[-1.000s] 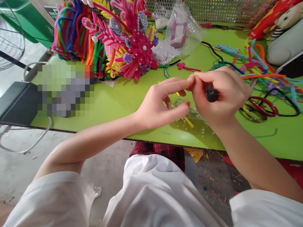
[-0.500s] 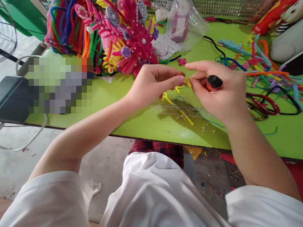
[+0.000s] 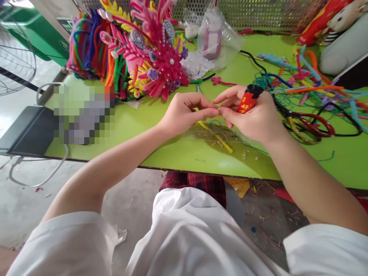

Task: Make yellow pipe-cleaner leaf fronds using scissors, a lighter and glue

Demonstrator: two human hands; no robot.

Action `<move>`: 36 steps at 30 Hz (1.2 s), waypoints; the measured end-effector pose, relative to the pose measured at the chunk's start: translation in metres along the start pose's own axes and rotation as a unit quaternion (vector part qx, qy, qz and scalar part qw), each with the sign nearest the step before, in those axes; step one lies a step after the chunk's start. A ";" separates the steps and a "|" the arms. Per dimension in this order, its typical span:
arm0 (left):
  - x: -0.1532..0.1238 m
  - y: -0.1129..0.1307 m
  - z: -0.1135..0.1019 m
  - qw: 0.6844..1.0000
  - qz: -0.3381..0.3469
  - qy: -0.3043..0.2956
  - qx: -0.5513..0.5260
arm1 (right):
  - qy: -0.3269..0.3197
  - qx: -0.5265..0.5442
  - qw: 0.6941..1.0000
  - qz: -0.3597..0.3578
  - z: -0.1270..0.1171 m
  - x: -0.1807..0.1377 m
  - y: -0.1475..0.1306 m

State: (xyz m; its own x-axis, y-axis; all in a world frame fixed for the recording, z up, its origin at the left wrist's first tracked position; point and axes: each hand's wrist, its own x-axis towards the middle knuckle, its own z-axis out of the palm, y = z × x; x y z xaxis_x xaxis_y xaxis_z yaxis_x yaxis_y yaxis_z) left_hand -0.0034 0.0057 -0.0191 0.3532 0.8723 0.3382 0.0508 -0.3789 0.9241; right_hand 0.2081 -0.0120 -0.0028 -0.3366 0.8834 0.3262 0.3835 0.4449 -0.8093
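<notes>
My right hand (image 3: 255, 119) is closed round a red lighter (image 3: 247, 100) with a black top, which stands up out of the palm. My left hand (image 3: 184, 111) meets it fingertip to fingertip above the green table (image 3: 172, 153). Both pinch something small between them that I cannot make out. Under the hands lie a clear ruler (image 3: 201, 134) and a yellow pipe cleaner (image 3: 221, 140).
A pink and yellow pipe-cleaner flower piece with pearls (image 3: 161, 57) stands at the back. Bundled coloured pipe cleaners (image 3: 86, 46) lie to its left, loose ones (image 3: 316, 84) and red-handled scissors (image 3: 316, 124) to the right. A plastic bag (image 3: 212, 38) and a black box (image 3: 25, 130) are also here.
The lighter has tipped upright in my right hand, so its red body shows. Both hands have drawn together, and the yellow piece seen between the fingertips is hidden.
</notes>
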 end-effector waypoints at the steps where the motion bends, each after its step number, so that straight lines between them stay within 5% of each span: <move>1: 0.001 0.000 -0.001 1.000 -0.018 -0.007 -0.016 | -0.007 0.007 1.000 0.004 -0.003 0.002 0.000; 5: 0.006 -0.001 -0.004 0.995 -0.077 -0.017 -0.066 | 0.017 0.017 0.999 0.021 -0.012 0.010 0.002; 11: 0.010 -0.001 -0.007 0.990 -0.121 0.006 -0.073 | 0.068 -0.133 0.989 -0.011 -0.020 0.025 0.021; 15: 0.009 0.005 -0.011 0.989 -0.121 -0.004 -0.083 | 0.114 -0.233 0.963 0.080 -0.041 0.058 0.030; 21: 0.008 0.009 -0.014 0.981 -0.168 -0.026 -0.095 | 0.038 -0.487 0.857 0.163 -0.083 0.043 0.018; 24: 0.009 0.007 -0.014 0.981 -0.178 -0.009 -0.082 | -0.080 -0.474 0.829 0.285 -0.089 0.015 0.024; 30: 0.013 0.003 -0.016 0.960 -0.253 0.011 -0.119 | -0.102 -0.345 0.876 0.321 -0.094 0.003 0.054; 36: 0.010 -0.006 -0.011 0.950 -0.275 0.016 -0.150 | 0.029 -0.124 0.956 0.263 -0.102 -0.006 0.055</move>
State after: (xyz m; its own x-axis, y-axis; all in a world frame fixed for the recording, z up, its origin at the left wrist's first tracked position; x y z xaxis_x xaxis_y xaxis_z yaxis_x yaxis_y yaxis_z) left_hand -0.0101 0.0202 -0.0188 0.3221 0.9232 -0.2096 -0.0503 0.2378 0.9700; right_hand 0.3189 0.0223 0.0001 0.0044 0.9980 -0.0631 0.6807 -0.0492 -0.7309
